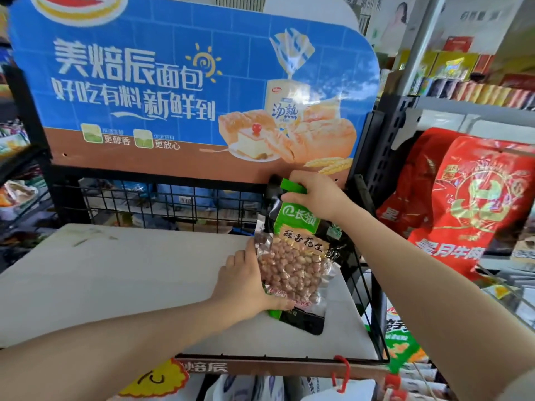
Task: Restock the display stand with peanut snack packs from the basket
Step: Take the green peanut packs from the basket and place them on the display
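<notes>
Placing is in hand: the green-and-black plastic peanut snack pack [292, 256] with a clear window stands on the display stand's white shelf board [130, 285], near its right-hand black wire side [362, 285]. The right hand [314, 195] pinches its green top strip and the left hand [246, 282] clasps its lower left edge. Next, probably: steady it upright, then have both hands let go.

Your peanut pack [295, 256], upright on the display stand [130, 285]
Green-and-black, with a clear window showing peanuts, it stands at the stand's 3 o'clock edge.
</notes>
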